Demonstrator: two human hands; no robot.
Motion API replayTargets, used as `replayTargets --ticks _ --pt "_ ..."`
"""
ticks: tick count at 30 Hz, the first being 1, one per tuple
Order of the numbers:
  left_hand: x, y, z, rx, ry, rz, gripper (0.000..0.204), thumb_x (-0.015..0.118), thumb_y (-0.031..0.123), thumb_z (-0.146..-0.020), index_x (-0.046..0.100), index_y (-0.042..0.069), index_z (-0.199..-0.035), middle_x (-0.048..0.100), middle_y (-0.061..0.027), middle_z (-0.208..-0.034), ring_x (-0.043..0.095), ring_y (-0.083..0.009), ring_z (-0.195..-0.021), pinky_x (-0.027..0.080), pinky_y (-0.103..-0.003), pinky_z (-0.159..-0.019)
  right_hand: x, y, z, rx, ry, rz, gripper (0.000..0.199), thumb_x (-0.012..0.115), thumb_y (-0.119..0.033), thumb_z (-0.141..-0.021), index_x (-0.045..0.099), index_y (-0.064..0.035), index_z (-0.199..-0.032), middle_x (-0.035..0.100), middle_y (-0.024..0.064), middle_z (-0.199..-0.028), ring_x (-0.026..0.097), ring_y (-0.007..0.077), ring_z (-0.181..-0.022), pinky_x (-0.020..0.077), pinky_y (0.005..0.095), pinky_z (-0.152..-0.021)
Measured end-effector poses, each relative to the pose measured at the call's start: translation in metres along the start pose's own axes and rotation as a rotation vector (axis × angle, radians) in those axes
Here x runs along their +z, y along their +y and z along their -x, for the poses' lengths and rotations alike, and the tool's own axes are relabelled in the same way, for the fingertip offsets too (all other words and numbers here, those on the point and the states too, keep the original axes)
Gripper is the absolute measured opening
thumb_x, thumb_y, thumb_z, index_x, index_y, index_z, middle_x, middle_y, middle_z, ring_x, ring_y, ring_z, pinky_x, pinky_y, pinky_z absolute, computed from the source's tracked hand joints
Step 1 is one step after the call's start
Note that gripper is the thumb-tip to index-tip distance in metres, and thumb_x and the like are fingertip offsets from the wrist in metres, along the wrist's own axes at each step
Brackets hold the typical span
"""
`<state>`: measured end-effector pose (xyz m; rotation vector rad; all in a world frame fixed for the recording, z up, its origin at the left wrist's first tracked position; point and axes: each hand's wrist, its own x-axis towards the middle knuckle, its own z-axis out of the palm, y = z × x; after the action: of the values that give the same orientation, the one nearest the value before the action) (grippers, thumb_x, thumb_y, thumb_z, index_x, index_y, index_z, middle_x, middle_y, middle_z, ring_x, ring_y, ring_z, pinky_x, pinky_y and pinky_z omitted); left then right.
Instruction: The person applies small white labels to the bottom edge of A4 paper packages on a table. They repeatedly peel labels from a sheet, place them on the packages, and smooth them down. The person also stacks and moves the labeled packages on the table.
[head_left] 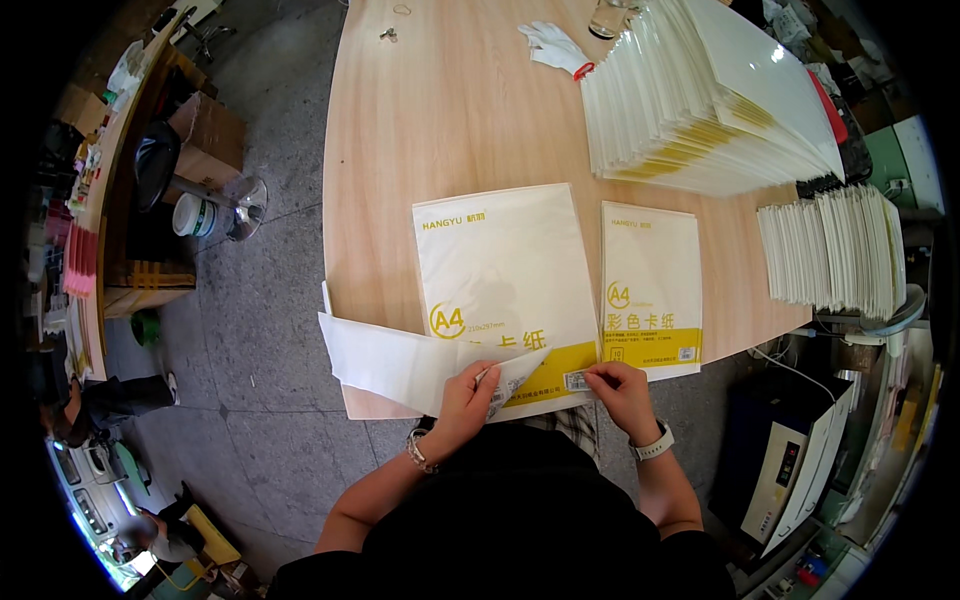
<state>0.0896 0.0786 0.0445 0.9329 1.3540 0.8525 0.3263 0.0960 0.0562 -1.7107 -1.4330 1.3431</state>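
Note:
A white and yellow packet of card paper (pixel 505 255) lies in front of me near the table's edge. My left hand (pixel 466 405) grips a curling white sheet of barcode labels (pixel 385 355), which covers the packet's lower left part. At the right end of the packet's yellow band, my right hand (pixel 622 395) has thumb and forefinger closed at the edge of a small barcode label (pixel 576 381). Whether that label is stuck down or held just above the surface, I cannot tell. Beside it on the right rests a second packet (pixel 652 265), with a label on its band.
A tall leaning stack of packets (pixel 680 110) occupies the far right of the wooden table (pixel 400 130). Another stack (pixel 832 250) sits at the right edge. A white glove (pixel 553 45) and a glass (pixel 608 18) are at the back. A stool (pixel 245 205) stands left.

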Motion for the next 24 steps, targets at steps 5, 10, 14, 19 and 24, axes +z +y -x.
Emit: replayTargets --ticks 5,10,14,19,24 --pt "0.0 0.002 0.001 0.009 0.004 -0.003 0.024 0.048 0.018 -0.088 0.056 -0.003 -0.095 0.06 -0.0074 -0.072 0.052 -0.0074 -0.067 0.043 -0.023 -0.059 0.001 -0.006 -0.001 0.004 0.002 0.064 0.013 0.063 -0.01 -0.074 0.061 0.0015 -0.079 0.059 0.0083 -0.066 0.054 0.0126 -0.056 0.0422 0.0232 -0.053" --pt "0.0 0.005 0.001 0.016 -0.002 -0.026 0.023 0.048 0.018 -0.088 0.056 -0.003 -0.094 0.061 -0.0089 -0.073 0.053 -0.0085 -0.067 0.044 -0.024 -0.06 0.003 -0.012 0.0 -0.045 0.024 0.17 0.012 0.062 -0.01 -0.073 0.061 0.0008 -0.079 0.059 0.0102 -0.067 0.056 0.0175 -0.057 0.0438 0.0259 -0.053" --pt "0.0 0.005 0.0 0.027 0.0 -0.059 0.023 0.048 0.018 -0.088 0.056 -0.003 -0.094 0.061 -0.0106 -0.073 0.055 -0.0103 -0.066 0.044 -0.025 -0.06 0.007 -0.018 0.003 -0.088 0.045 0.368 0.017 0.063 -0.012 -0.073 0.06 -0.0012 -0.086 0.058 0.011 -0.068 0.057 0.0217 -0.062 0.0453 0.0294 -0.055" --pt "-0.001 0.008 0.002 0.05 0.008 -0.113 0.023 0.048 0.018 -0.087 0.056 -0.003 -0.094 0.06 -0.0119 -0.071 0.055 -0.0117 -0.063 0.044 -0.025 -0.058 0.01 -0.038 0.002 -0.117 0.135 0.661 0.03 0.065 -0.016 -0.072 0.052 -0.0018 -0.096 0.055 0.0096 -0.066 0.056 0.0227 -0.062 0.0449 0.0308 -0.055" --pt "-0.001 0.012 0.001 0.037 -0.013 -0.134 0.024 0.048 0.019 -0.087 0.056 -0.002 -0.095 0.06 -0.0116 -0.069 0.055 -0.011 -0.061 0.044 -0.025 -0.056 -0.001 0.007 -0.011 0.03 0.017 0.125 0.032 0.068 -0.018 -0.072 0.05 -0.0012 -0.092 0.05 0.0054 -0.062 0.049 0.0145 -0.055 0.0411 0.0261 -0.052"
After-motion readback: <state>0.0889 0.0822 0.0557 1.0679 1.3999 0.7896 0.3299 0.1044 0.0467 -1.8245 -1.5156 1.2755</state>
